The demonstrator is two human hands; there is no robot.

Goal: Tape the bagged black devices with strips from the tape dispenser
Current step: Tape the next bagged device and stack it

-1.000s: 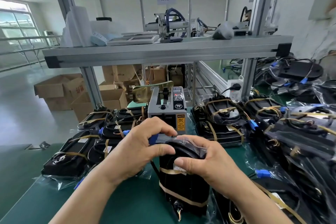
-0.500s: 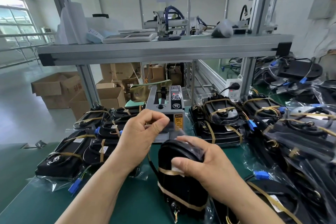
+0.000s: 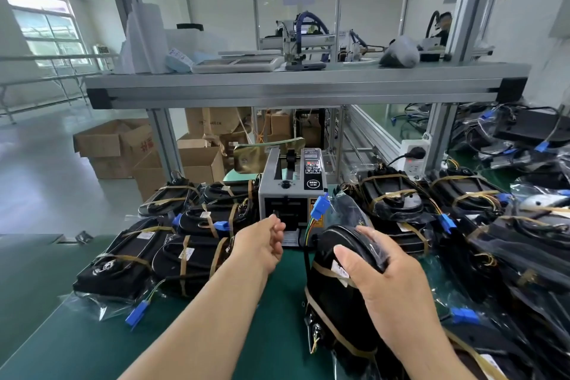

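Dispenser [image 3: 290, 194] now has the left hand [image 3: 262, 244] at its mouth, off the device [image 3: 333, 311], which stands on the mat [image 3: 216, 333], right hand [image 3: 391, 287] curled over its top. Left fingers [image 3: 277, 225] curl; any pinch unclear. Pull the strip straight, device steady.

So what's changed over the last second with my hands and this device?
The left hand let go of the bagged device and reached forward to the tape dispenser mouth; I can't tell if it holds a strip. The blue connector now sticks up free. The right hand still grips the device upright.
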